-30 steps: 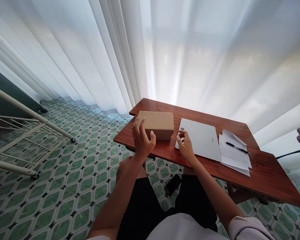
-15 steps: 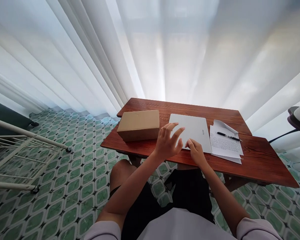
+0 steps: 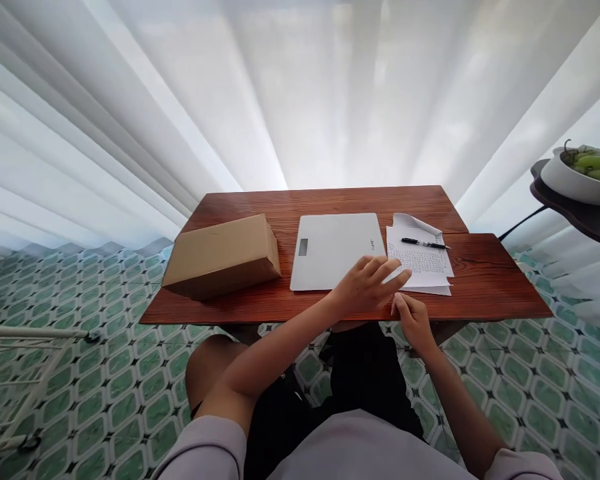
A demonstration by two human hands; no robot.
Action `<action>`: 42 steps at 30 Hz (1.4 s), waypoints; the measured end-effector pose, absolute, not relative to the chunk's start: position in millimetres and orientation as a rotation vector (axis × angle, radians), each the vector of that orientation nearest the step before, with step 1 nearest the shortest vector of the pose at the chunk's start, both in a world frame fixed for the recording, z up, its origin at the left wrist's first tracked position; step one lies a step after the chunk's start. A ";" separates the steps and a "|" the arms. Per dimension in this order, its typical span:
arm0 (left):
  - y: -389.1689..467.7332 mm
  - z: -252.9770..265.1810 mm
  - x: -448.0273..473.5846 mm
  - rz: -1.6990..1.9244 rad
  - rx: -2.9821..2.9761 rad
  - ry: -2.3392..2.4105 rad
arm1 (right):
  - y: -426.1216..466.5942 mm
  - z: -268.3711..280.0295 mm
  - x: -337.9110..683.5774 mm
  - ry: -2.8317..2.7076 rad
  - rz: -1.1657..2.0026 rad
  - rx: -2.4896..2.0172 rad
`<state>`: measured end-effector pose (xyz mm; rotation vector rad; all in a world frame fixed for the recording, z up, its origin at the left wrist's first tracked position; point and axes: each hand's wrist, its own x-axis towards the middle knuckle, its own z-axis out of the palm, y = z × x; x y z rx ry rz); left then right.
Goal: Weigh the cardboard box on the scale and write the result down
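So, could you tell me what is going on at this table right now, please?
A seated person reaches both bare hands toward the handwritten papers on the wooden table. The left hand hovers, fingers spread, over the near right corner of the closed grey laptop, next to the papers. The right hand is at the table's front edge just below them. A black pen lies on the papers, and a cardboard box sits to the left, untouched.

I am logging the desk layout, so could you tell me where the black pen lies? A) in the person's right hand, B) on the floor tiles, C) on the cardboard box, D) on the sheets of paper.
D: the black pen lies on the sheets of paper, right of the flat white device, with neither hand touching it.
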<state>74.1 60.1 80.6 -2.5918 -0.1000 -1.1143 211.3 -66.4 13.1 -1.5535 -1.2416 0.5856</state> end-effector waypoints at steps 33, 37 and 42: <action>16.5 19.6 162.4 -0.620 -2.880 0.174 | 4.3 18.1 390.5 -1.825 -0.433 -2.360; 17.5 18.7 162.3 -0.571 -2.955 0.160 | 6.4 19.0 389.5 -1.781 -0.408 -2.347; 20.4 22.2 161.9 -0.412 -3.081 0.151 | 9.1 18.4 389.7 -1.763 -0.439 -2.351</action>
